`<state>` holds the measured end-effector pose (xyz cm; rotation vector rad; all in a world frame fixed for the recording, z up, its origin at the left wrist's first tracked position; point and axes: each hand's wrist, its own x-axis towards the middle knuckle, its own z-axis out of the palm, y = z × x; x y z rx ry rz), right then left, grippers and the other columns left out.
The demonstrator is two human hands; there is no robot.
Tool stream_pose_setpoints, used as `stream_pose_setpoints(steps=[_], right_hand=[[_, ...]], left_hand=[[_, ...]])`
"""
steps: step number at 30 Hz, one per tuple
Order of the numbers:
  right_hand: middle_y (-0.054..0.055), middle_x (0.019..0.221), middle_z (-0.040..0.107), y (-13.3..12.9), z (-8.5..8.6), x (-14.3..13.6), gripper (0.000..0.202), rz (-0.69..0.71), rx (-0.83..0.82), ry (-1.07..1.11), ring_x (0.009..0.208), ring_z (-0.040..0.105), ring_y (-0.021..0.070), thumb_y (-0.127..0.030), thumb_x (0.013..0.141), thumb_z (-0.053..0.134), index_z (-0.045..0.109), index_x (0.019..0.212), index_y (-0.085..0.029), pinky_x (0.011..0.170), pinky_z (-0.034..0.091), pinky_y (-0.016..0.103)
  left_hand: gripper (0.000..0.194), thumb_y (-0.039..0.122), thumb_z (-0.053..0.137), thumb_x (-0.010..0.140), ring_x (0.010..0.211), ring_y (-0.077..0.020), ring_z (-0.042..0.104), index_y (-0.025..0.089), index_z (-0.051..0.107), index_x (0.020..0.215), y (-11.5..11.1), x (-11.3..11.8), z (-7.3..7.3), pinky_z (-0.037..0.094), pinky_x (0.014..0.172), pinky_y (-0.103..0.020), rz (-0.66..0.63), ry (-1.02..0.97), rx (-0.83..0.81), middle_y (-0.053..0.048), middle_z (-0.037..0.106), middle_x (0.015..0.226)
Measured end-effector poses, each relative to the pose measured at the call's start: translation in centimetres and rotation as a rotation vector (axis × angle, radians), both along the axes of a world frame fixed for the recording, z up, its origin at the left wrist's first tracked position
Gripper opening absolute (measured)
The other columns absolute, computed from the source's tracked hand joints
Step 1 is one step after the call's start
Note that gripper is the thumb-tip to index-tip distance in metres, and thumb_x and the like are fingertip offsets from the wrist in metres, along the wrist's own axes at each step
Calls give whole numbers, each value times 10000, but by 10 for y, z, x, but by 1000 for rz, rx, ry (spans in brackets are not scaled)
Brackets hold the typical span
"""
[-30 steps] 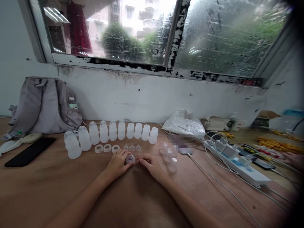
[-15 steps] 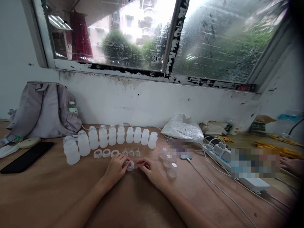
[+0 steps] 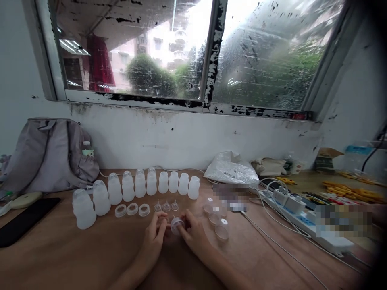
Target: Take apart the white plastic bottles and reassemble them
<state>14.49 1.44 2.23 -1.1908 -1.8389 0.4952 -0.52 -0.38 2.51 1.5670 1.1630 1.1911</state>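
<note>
Left hand: the left hand (image 3: 157, 233) is over the table (image 3: 90, 257), thumb and fingers curled with a small gap between them; its fingertips reach the left side of the ring, though whether they grip it I cannot tell.
Right hand: the right hand (image 3: 193, 233) is narrow, holding the translucent ring (image 3: 176, 228) between thumb and fingers.
Ring in hand: between the two hands, close to the tabletop; a thin clear tip stands up from it; whether its underside touches the table I cannot tell.
Clear teats: three clear teats (image 3: 166, 206) in a row just beyond the ring, tips upward.
Loose rings: three loose rings (image 3: 132, 209) lying flat, left of the teats.
Bottles: a curved row of ten white bottles (image 3: 140, 186) behind these parts, all upright; the six on the left carry clear domed covers, the four on the right have bare tops.
Right of the hands: several clear cups (image 3: 221, 233) and small white discs (image 3: 224, 222) in a cluster; farther right, a white power strip (image 3: 314, 229) with plugs and cables.
Back and left: a plastic bag (image 3: 231, 169) near the wall; a grey backpack (image 3: 51, 155) at the far left, a black slab (image 3: 27, 219) in front of it.
</note>
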Motion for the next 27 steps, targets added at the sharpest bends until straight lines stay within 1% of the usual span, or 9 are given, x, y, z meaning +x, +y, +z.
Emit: stream_pose_setpoints(steps=[3,5,9,11,15,20,23,27], right_hand=[[-32,613,485,3,0,3,65,-17,-21,25,547,451,119,-166,723,481,441,706,-215,517,350,219],[-33,609,480,4,2,4,62,-16,-37,46,550,448,119,-174,727,487,446,704,-215,516,351,218],[-39,609,465,7,2,5,62,24,-74,88,554,431,109,-176,726,493,450,696,-209,508,341,206],[-45,607,451,9,0,5,61,56,-88,101,553,417,102,-165,720,491,449,700,-205,505,330,199],[-54,601,428,11,-2,6,93,93,-100,111,551,394,94,-119,682,484,442,694,-201,500,316,188],[-66,584,400,11,-1,5,169,86,-132,138,540,381,93,-73,628,454,440,726,-210,494,308,181],[-67,582,391,13,-2,5,197,82,-134,150,540,379,93,-54,602,438,434,727,-207,485,297,179],[-65,575,393,16,-7,5,216,68,-112,133,539,372,94,-31,567,420,418,697,-203,476,280,178]], left_hand=[[245,330,425,796,776,-156,571,189,484,987,-1,0,-1,443,698,-271,-143,-68,-13,-43,598,889],[306,259,468,738,812,-156,555,195,471,1037,0,1,-4,441,671,-255,-217,-151,-82,-51,572,948],[504,102,438,589,776,-134,543,197,441,1084,4,3,-8,420,599,-216,-288,-379,-330,-53,560,952],[561,70,409,542,763,-125,535,192,454,1087,6,3,-8,413,594,-209,-303,-447,-382,-49,563,917],[638,48,390,485,777,-130,515,230,476,1090,7,2,-9,417,596,-206,-326,-418,-344,-25,544,866],[706,60,394,444,788,-139,486,272,451,1115,7,1,-16,384,519,-179,-359,-316,-271,-16,506,881],[731,62,394,415,783,-136,478,277,448,1112,8,2,-20,381,524,-180,-377,-297,-234,-13,494,885],[726,80,394,412,808,-147,478,276,446,1108,9,3,-24,391,556,-203,-393,-260,-196,-24,496,929]])
